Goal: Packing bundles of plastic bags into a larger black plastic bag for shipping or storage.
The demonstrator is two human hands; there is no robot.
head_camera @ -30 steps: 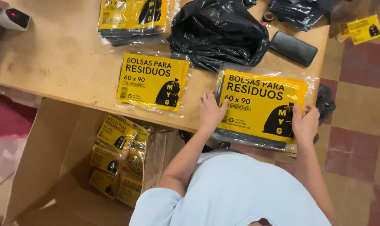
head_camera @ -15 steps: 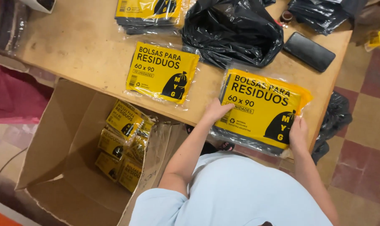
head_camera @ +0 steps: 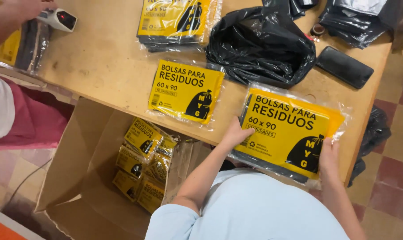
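Yellow pack: a clear plastic pack with a yellow label point(head_camera: 287, 131) and a folded black stack inside lies at the near right corner of the bench point(head_camera: 108, 66), its lower edge overhanging the near edge.
Left hand: the left hand point(head_camera: 235, 133) rests on the pack's left side, fingers spread and lying loosely on the plastic, thumb toward the bench edge; it presses and steadies rather than closing round it.
Right hand: the right hand point(head_camera: 328, 153) grips the pack's lower right corner, fingers narrow and curled over the plastic; the fingertips are partly lost under the wrapper.
Second pack: a smaller yellow pack point(head_camera: 186, 91) lies flat near the middle of the bench's near edge, well apart from the held one.
Far stack: a pile of yellow packs point(head_camera: 175, 20) sits at the far edge, its top cut off by the frame.
Loose black bag: a crumpled black bag point(head_camera: 259, 46) lies just beyond the held pack, toward the far right.
Phone: a dark phone point(head_camera: 344, 66) lies by the right edge.
Box: an open cardboard box point(head_camera: 81, 178) stands on the floor below the near edge, with small yellow packs point(head_camera: 143, 164) heaped inside.
Other person: another hand at the far left corner holds a white scanner point(head_camera: 57, 18); most of that hand is cut off.
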